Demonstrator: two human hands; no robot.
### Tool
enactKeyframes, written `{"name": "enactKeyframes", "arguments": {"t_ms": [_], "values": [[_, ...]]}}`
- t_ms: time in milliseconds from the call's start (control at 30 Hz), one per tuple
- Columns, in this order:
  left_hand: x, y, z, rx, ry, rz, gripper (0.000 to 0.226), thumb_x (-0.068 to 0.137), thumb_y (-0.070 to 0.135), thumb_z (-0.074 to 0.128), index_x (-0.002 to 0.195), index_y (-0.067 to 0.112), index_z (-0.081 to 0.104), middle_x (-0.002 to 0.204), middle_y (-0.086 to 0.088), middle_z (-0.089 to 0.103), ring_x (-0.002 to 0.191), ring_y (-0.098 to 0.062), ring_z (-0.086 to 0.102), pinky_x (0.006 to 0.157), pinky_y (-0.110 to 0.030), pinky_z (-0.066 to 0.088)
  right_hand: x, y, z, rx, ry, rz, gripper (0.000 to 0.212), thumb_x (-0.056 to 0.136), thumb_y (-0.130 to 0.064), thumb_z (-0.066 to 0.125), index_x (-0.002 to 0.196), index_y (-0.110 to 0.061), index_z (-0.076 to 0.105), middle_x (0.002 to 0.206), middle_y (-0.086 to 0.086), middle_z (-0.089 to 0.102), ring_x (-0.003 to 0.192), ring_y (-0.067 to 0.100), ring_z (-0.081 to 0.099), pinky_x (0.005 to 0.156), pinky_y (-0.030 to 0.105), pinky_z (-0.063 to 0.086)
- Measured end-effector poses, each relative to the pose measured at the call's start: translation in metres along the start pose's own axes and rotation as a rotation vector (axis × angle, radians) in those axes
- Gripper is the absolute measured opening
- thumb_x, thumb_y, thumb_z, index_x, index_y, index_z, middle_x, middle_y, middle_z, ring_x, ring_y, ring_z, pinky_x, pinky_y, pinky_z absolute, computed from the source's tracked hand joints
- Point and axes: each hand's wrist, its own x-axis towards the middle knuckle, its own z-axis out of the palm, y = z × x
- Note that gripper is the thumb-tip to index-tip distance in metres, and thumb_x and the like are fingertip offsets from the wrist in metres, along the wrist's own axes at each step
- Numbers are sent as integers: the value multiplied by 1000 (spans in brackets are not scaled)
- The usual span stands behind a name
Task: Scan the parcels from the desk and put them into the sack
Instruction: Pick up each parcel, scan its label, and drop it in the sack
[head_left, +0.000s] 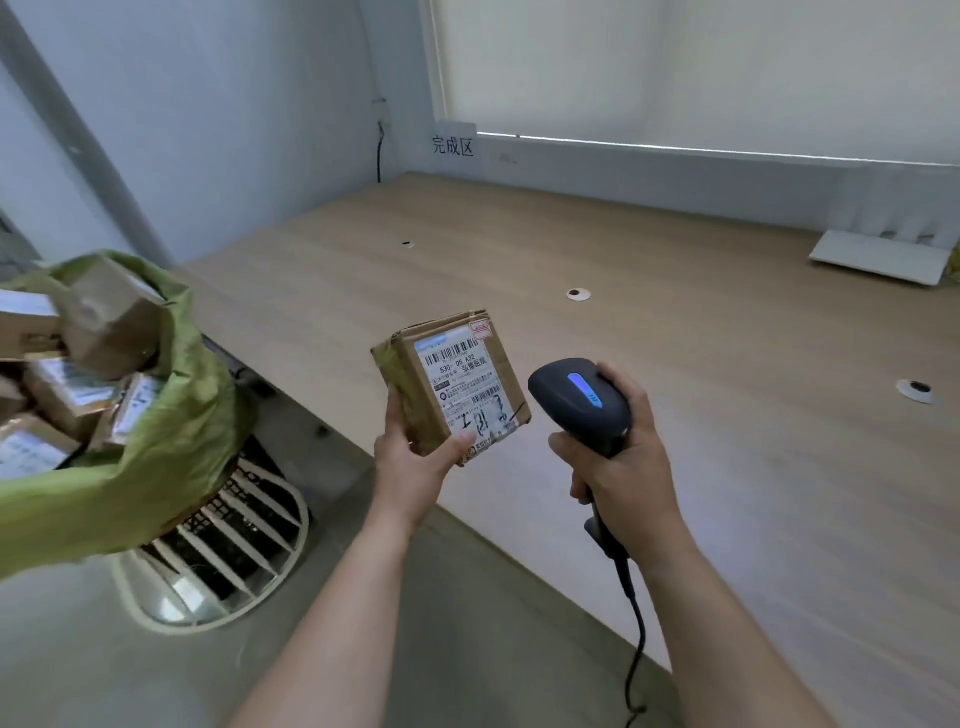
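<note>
My left hand grips a small brown cardboard parcel from below, its white shipping label with barcodes facing up. It is held above the front edge of the wooden desk. Just to its right, my right hand holds a black handheld scanner by the handle, a blue light glowing on top and its cord hanging down. The scanner head is beside the parcel, apart from it. A green sack stands at the left, open and filled with several cardboard parcels.
The sack sits on a white wire stool or rack on the grey floor. A white flat device lies at the desk's far right. Cable holes dot the desktop. A paper sign hangs on the back wall.
</note>
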Motion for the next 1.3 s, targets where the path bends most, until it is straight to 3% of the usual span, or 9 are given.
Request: {"name": "enactKeyframes", "arguments": {"t_ms": [100,233,300,500,600,733,833,1033,1300], "values": [[9,-10,-40,10,48,5,72,76,34,79,130,55,37,103,32,65,95,15,58,68,-1,43,4,1,42,0,-35,-13,75,82,0,73,117,-62,50,107,-4,65,54,12,53,48,23,47],[28,-28,-110,1,89,-28,89,66,47,79,141,45,32,130,4,56,116,-10,55,102,-37,44,14,3,116,-1,-70,-28,74,81,-1,74,116,-62,50,103,-1,66,53,13,52,47,23,46],[38,-35,-151,-5,122,-59,97,62,52,79,144,47,26,135,0,50,122,-14,51,108,-44,39,20,4,159,-1,-104,-36,75,81,0,74,115,-63,51,102,-1,66,52,15,51,47,23,46],[67,-64,-273,56,278,-37,82,71,47,79,137,50,31,128,15,54,111,7,50,96,-21,35,35,10,290,17,-233,-52,72,81,0,73,116,-59,52,96,-1,65,52,16,50,45,24,45],[78,-75,-323,87,360,-42,92,72,46,79,146,46,24,126,21,49,102,25,44,92,-17,34,38,14,343,22,-287,-51,69,82,1,72,121,-53,52,97,-2,64,50,14,49,44,22,44],[93,-92,-368,98,465,-112,102,67,55,77,147,50,13,146,6,35,129,-7,37,102,-30,30,50,20,396,17,-366,-41,70,81,1,73,122,-52,53,96,-13,65,44,15,47,42,21,44],[108,-106,-390,94,519,-161,104,61,63,74,147,49,16,141,2,44,128,-17,45,105,-38,38,69,26,428,20,-430,-46,72,81,2,73,119,-55,53,94,-19,66,44,16,47,43,22,45],[146,-117,-432,194,661,-215,100,69,57,75,146,50,13,139,-3,45,105,-10,48,89,-29,36,118,40,491,51,-545,-86,74,79,1,75,122,-55,52,102,-17,67,48,12,51,45,25,46],[174,-115,-491,381,904,-349,105,69,60,73,148,47,4,136,-10,40,122,-30,47,96,-42,44,162,52,562,129,-680,-89,75,70,-14,79,126,-55,51,121,-5,62,62,2,58,58,20,50]]}}
